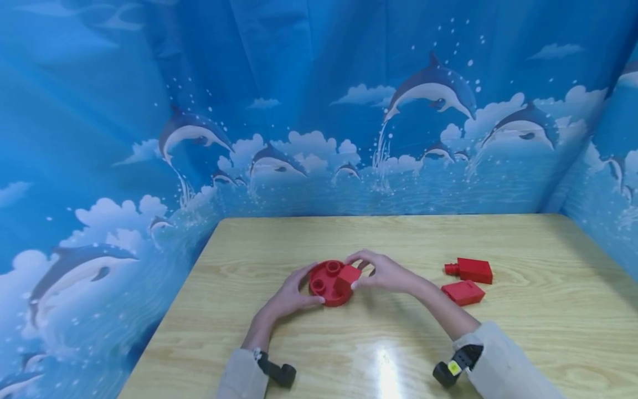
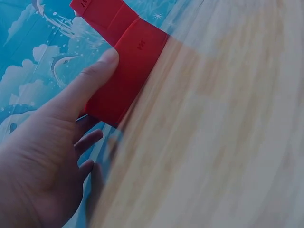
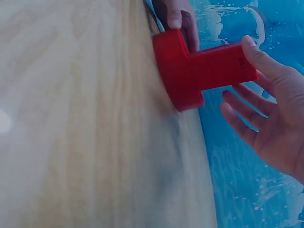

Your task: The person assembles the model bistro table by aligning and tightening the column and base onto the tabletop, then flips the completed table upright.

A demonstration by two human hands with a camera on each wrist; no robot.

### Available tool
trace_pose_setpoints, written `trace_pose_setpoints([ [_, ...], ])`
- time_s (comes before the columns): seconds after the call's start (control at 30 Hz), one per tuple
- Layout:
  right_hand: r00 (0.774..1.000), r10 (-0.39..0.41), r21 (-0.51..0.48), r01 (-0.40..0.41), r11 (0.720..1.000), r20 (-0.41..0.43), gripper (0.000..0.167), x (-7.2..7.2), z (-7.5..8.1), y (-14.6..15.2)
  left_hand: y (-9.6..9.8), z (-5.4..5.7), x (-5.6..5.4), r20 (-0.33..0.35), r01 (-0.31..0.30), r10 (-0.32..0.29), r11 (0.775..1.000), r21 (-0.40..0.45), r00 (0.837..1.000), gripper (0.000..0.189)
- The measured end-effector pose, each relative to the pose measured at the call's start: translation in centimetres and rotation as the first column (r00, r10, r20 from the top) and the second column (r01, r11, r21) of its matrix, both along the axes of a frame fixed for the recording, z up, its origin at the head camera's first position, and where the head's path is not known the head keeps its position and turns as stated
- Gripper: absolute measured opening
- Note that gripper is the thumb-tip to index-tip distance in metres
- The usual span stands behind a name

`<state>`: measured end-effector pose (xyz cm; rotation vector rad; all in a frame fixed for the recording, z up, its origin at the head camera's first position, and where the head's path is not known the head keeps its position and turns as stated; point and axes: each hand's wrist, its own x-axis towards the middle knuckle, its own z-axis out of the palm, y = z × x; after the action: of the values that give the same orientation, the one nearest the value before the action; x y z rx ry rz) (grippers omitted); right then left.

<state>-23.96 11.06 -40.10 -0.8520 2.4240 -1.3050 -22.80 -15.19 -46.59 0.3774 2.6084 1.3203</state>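
A round red base (image 1: 327,278) with raised ring sockets lies on the table. My left hand (image 1: 293,295) grips its left side, thumb on the near rim and fingers on the far rim. In the left wrist view the thumb presses the base's side wall (image 2: 135,71). A rectangular red block (image 1: 350,275) stands up from the right part of the base. My right hand (image 1: 385,272) pinches its upper end between thumb and fingers. The right wrist view shows the block (image 3: 223,66) meeting the base (image 3: 171,66); the joint itself is hidden.
To the right on the wooden table (image 1: 399,343) lie two more red blocks. The farther block (image 1: 474,270) has a threaded stub pointing left; the nearer block (image 1: 464,292) lies beside it. A blue dolphin-print curtain (image 1: 309,111) hangs behind and left of the table.
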Motion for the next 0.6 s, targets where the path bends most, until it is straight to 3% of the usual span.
trace_pose_setpoints([
  [0.1,0.999,-0.042,-0.025,0.042,0.999,0.01,0.052,0.3,-0.4,-0.2,0.2,0.5,0.0,-0.043,0.007,-0.007,1.0,0.001,0.999,0.09],
  [0.23,0.998,-0.061,-0.048,0.061,0.997,0.004,0.055,0.7,-0.8,-0.3,1.4,1.9,0.6,-0.169,0.009,-0.003,0.999,0.034,0.986,0.076],
  [0.4,0.998,-0.066,-0.076,0.066,0.995,-0.003,0.06,1.1,-0.8,0.1,4.0,3.3,1.7,-0.348,0.028,-0.02,0.999,0.018,0.937,0.061],
  [0.53,0.996,-0.085,-0.101,0.082,0.991,-0.019,0.058,1.5,-0.3,1.1,5.8,3.3,2.2,-0.433,-0.008,-0.007,0.999,-0.033,0.901,0.06],
  [0.6,0.995,-0.097,-0.108,0.094,0.99,-0.025,0.055,1.7,0.1,1.8,6.4,3.2,2.3,-0.454,-0.039,0.019,0.999,-0.034,0.891,0.059],
])
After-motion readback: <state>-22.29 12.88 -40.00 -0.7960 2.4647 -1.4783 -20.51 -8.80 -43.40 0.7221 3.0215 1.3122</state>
